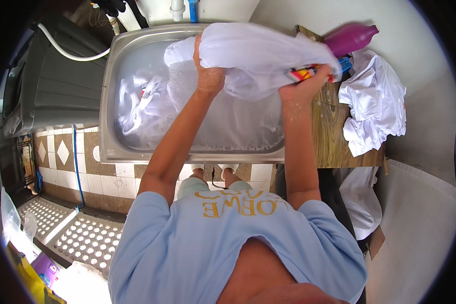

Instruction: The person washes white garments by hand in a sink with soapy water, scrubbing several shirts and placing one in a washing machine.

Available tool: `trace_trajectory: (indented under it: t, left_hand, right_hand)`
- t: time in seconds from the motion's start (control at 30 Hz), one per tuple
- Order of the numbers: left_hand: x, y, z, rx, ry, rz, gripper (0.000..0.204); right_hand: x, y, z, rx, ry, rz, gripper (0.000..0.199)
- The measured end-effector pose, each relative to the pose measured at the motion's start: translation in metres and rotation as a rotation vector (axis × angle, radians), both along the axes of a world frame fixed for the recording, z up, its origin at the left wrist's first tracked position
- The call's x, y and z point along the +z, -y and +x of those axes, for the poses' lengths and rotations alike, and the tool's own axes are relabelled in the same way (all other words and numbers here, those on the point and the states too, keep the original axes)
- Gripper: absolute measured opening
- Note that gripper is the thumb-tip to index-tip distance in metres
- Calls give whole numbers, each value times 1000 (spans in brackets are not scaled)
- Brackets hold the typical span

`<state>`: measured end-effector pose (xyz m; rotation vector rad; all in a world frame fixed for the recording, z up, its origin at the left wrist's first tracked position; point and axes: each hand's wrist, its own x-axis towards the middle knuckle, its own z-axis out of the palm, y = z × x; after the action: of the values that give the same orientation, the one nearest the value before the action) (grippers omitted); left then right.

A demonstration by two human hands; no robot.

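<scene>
A wet white garment (258, 53) with a red, yellow and black print near its right end is stretched between my two hands, above the sink. My left hand (209, 76) grips it toward the left, fingers partly hidden behind the cloth. At the printed end, my right hand (306, 86) is closed on the fabric. The metal sink (105, 101) holds cloudy, sudsy water. Other white clothes (142, 104) lie soaking in its left part, and part of the held garment hangs down toward the water.
Right of the sink, a wooden board (332, 139) carries a heap of white clothes (372, 101) and a purple bottle (350, 39). A dark grey plastic tub (61, 76) stands on the left, with a white hose (68, 54) above it. A perforated grate (86, 240) lies lower left.
</scene>
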<state>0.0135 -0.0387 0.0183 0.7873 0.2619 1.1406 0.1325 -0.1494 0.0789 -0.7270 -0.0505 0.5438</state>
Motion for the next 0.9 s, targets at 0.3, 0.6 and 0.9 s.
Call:
trace_trajectory:
  t: [0.3,0.6,0.9]
  left_hand:
    - [-3,19,-4,167,-480,627,58]
    - [-24,14,-72,-686,-252,-386,73]
    - [-28,23,-27,-317,-70,-463,51]
  right_hand:
    - [-71,-14,-34,300,-341,95,57]
    - [-53,-16,-21,363,-35,-113,46]
    - [-67,-10,-28,419,-44,65,56]
